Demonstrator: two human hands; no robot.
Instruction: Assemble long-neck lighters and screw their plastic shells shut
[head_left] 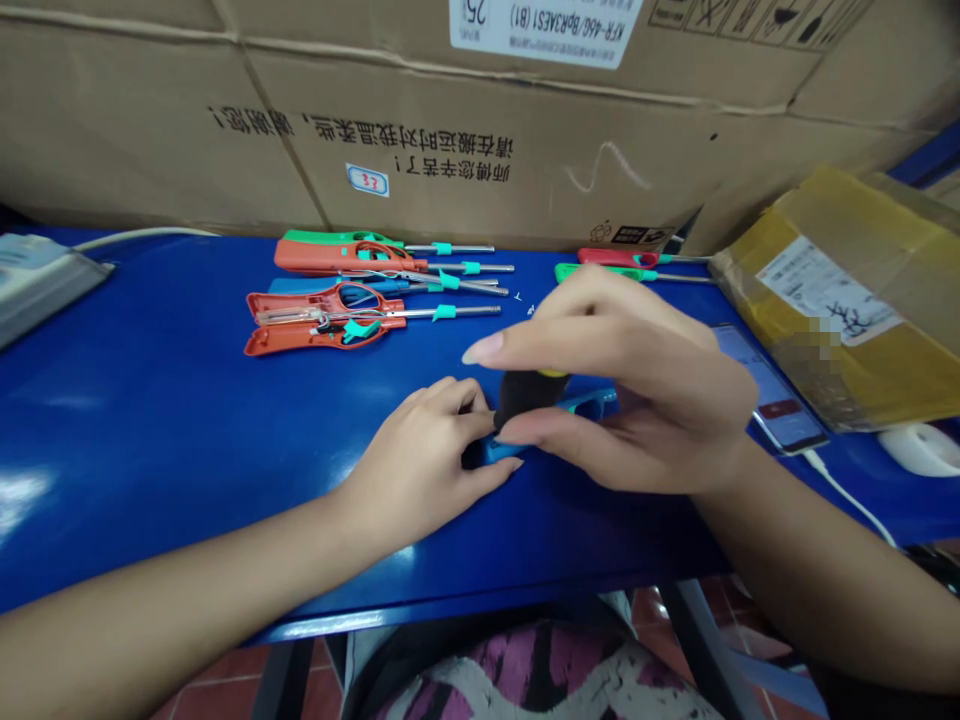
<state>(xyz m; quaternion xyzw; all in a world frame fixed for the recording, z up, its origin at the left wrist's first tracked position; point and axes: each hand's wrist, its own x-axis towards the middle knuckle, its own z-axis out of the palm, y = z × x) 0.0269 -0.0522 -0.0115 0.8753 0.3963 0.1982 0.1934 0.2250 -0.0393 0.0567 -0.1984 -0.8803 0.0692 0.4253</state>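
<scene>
My left hand [420, 455] lies low on the table, its fingers closed around a blue long-necked lighter [498, 450]. Much of that lighter is hidden behind both hands; its trigger loop shows to the right. Above it, my right hand [645, 390] pinches a short screwdriver [521, 397] with a black handle and some yellow on top. The screwdriver stands nearly upright over the lighter's body, and its tip is out of sight. Beyond my left hand lies an orange lighter [300, 345] with its shell split open, showing the inner tube, wires and teal trigger.
Several more lighters [322, 255] lie in a row behind. Red [615, 258] and green [600, 272] lighters rest at back right. A large cardboard box [150, 130] walls off the back. A taped parcel [847, 300], a phone [787, 420] and a power strip [45, 285] flank the blue table [150, 430].
</scene>
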